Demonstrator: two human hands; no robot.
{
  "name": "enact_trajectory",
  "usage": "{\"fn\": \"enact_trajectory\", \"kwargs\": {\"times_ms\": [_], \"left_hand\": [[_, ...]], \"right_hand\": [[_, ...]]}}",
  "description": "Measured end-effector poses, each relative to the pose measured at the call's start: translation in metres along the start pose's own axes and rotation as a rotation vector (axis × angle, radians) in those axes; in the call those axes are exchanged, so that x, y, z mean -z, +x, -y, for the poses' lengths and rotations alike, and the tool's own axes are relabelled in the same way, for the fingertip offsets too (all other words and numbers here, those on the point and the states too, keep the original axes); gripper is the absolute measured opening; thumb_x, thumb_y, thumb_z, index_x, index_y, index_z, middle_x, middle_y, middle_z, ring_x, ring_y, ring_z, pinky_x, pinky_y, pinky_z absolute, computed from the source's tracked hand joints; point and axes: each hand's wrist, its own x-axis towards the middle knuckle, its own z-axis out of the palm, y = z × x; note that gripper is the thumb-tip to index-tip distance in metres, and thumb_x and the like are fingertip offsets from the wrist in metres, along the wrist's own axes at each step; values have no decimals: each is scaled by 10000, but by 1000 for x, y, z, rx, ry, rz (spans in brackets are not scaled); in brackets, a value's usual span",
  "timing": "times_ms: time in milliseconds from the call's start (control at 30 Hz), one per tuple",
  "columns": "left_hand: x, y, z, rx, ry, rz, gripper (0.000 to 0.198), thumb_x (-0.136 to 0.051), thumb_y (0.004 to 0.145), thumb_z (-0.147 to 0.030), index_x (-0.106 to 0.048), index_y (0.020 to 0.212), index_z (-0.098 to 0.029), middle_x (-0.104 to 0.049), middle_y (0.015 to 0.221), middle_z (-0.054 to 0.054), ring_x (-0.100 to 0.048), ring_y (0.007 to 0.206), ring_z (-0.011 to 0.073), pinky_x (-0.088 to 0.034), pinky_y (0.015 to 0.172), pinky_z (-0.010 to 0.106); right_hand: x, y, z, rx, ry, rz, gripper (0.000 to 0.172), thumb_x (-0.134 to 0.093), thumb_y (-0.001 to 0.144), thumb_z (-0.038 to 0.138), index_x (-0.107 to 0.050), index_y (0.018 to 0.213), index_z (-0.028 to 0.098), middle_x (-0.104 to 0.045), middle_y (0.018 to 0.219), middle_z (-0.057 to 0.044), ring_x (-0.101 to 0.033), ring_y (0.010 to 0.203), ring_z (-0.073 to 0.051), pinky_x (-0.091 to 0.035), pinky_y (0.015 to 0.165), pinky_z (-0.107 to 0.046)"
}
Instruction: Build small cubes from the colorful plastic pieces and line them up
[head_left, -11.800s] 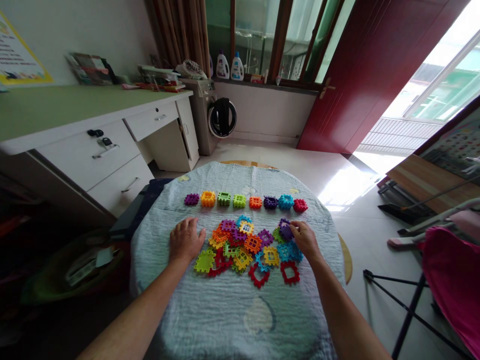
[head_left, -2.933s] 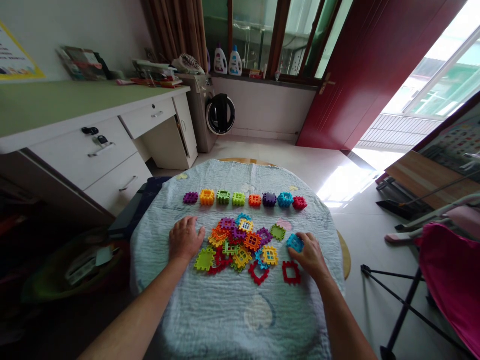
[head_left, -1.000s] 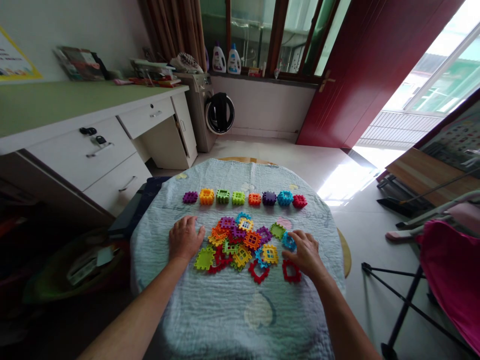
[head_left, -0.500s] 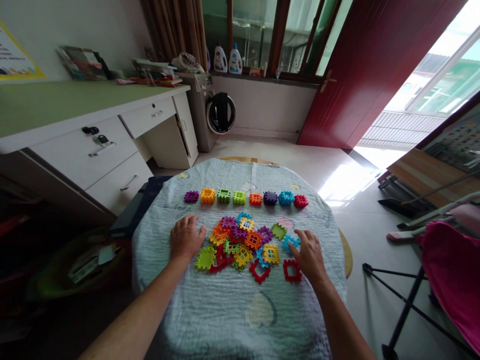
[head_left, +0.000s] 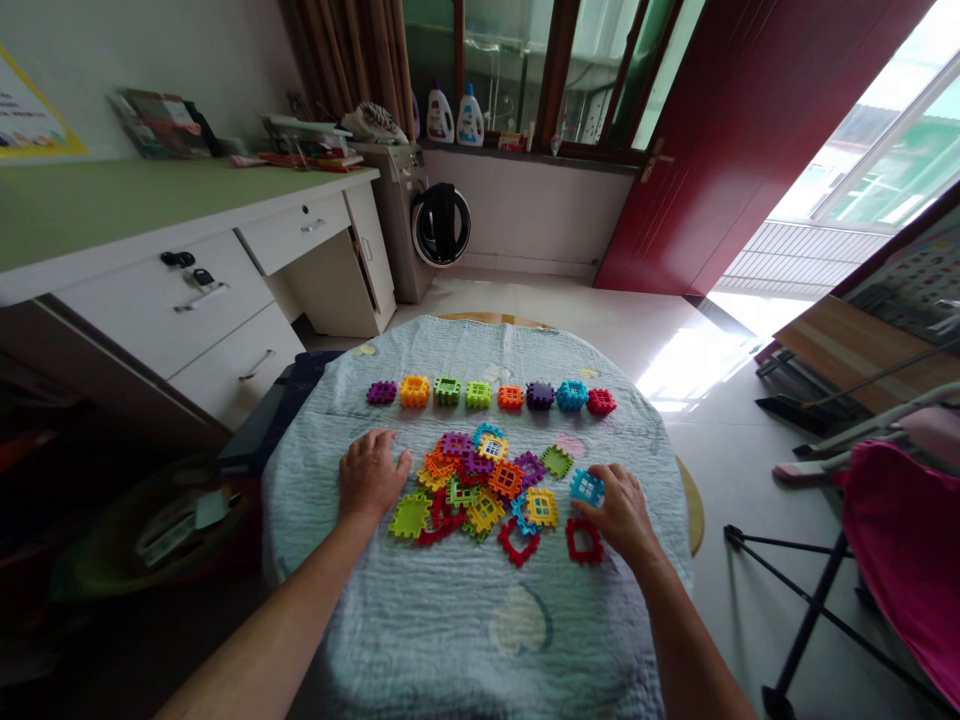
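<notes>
Between thumb and fingers, my right hand [head_left: 624, 508] grips a blue window-shaped building block piece [head_left: 586, 487] at the right of the pile. My left hand [head_left: 370, 474] rests on the cloth left of the pile, fingers apart and holding nothing. The pile of loose, notched square pieces includes an orange window piece [head_left: 506, 479], a yellow window piece [head_left: 541, 507] and a light-green square piece [head_left: 410, 515]. A red open-frame piece [head_left: 583, 540] lies just below my right hand. Above that hand's thumb side is a green square piece [head_left: 557, 461].
Behind the pile runs a row of assembled block cubes, from a purple one [head_left: 382, 392] to a red one [head_left: 601, 402]. A pale blue cloth [head_left: 450, 620] covers the round table. A pink folding chair [head_left: 900, 540] stands right; a desk [head_left: 187, 220] stands left.
My right hand has closed on the blue window piece, which now tilts up from the cloth. My left hand stays in place.
</notes>
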Motion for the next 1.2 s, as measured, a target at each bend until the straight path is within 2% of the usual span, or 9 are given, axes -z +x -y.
{"fn": "enact_trajectory", "kwargs": {"times_ms": [133, 200, 300, 500, 667, 867, 1100, 1200], "left_hand": [[-1, 0, 0, 4, 1, -2, 386, -495, 867, -364, -584, 1191, -174, -593, 1233, 132, -536, 1109, 295, -419, 896, 406], [-1, 0, 0, 4, 2, -3, 382, -492, 868, -367, -582, 1186, -177, -593, 1234, 128, -537, 1110, 294, -419, 893, 403], [0, 0, 0, -4, 8, -11, 379, -485, 871, -370, -579, 1182, -174, -594, 1232, 122, -538, 1106, 294, -418, 892, 399], [0, 0, 0, -7, 16, -12, 377, -488, 873, -369, -579, 1180, -170, -594, 1233, 118, -536, 1105, 291, -416, 892, 393], [1, 0, -1, -3, 24, -7, 377, -491, 875, -372, -580, 1181, -172, -592, 1242, 115, -538, 1102, 290, -417, 888, 393], [1, 0, -1, -2, 21, -6, 383, -492, 872, -369, -581, 1184, -165, -595, 1232, 118, -540, 1097, 289, -423, 882, 399], [-1, 0, 1, -5, 24, -15, 382, -498, 872, -372, -579, 1182, -164, -598, 1236, 114, -539, 1099, 284, -421, 887, 391], [0, 0, 0, -3, 22, -16, 380, -501, 871, -368, -580, 1180, -162, -598, 1234, 110, -538, 1099, 286, -424, 885, 394]], "right_hand": [[12, 8, -35, -120, 137, -45, 428, -671, 720, 488, -663, 1024, 187, -633, 956, -77, -591, 836, -224, -453, 780, -353], [18, 14, -50, -189, 142, -85, 451, -656, 718, 519, -674, 1017, 182, -634, 944, -81, -598, 812, -222, -464, 757, -355], [21, 19, -62, -196, 95, -94, 453, -645, 722, 524, -687, 1022, 186, -640, 946, -84, -601, 823, -228, -467, 758, -363], [8, 14, -56, -128, -52, -37, 463, -678, 726, 500, -688, 1060, 180, -639, 967, -92, -595, 906, -249, -452, 801, -358], [-1, 10, -53, -129, -115, -23, 509, -687, 727, 500, -664, 1117, 173, -625, 992, -93, -586, 936, -249, -445, 821, -350], [-1, 11, -58, -105, -81, 6, 530, -682, 718, 477, -655, 1146, 166, -622, 1025, -104, -587, 966, -256, -449, 851, -362], [5, 16, -58, -104, -40, 112, 536, -660, 727, 452, -665, 1155, 130, -626, 1023, -128, -592, 941, -258, -450, 870, -353], [5, 17, -58, -97, -51, 100, 514, -654, 729, 452, -676, 1135, 138, -632, 1007, -124, -598, 928, -260, -455, 852, -353]]}}
